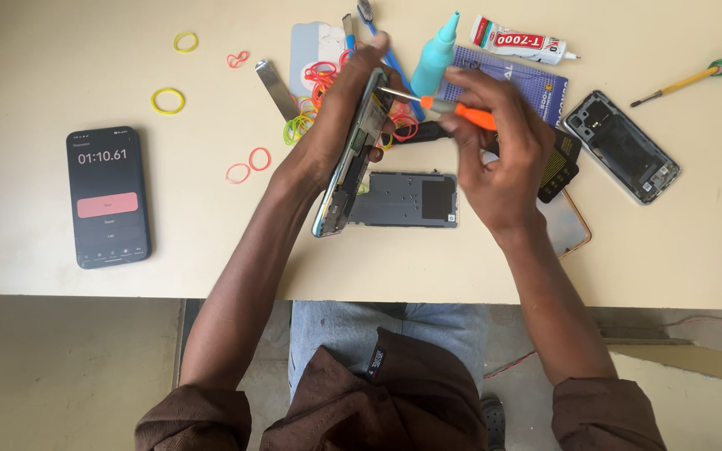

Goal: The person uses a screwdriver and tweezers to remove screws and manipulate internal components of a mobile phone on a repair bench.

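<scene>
Left hand (336,125) fingers gripping an opened phone (353,159) on edge above the counter (60,242). Right hand (495,159) fingers pinching an orange screwdriver (453,108), tip touching the phone. Lying beneath: grey panel (407,200), coloured rubber bands (315,92).

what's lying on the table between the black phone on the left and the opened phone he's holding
In the head view, between the black phone and the opened phone in the left hand, only two loose rubber bands lie on the bare table.

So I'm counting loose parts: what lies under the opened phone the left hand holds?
A grey metal plate lies flat on the table beneath the opened phone; its left end is hidden.
</scene>
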